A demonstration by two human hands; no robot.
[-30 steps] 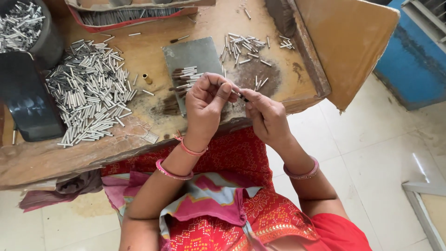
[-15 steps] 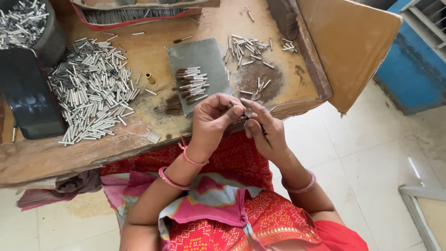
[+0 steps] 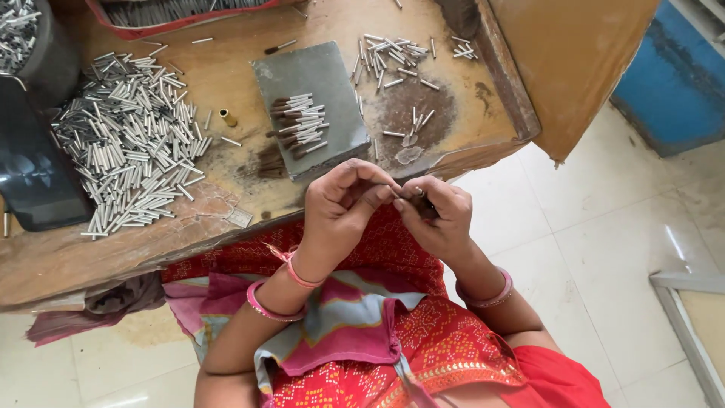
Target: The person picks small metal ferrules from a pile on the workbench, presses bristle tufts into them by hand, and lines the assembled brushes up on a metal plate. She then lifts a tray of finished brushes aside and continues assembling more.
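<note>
Both hands, left (image 3: 343, 208) & right (image 3: 434, 219), pinch small dark piece (image 3: 420, 202) btwn fingertips, just below workbench (image 3: 226, 227) edge.

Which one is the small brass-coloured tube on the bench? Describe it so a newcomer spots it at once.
Start at the wooden workbench and find the grey slab lying in its middle. Just left of that slab, between it and the big heap of silvery metal tubes, a single short tube lies alone. It is yellow-gold and stubby, while all its neighbours are silver and longer.
</note>
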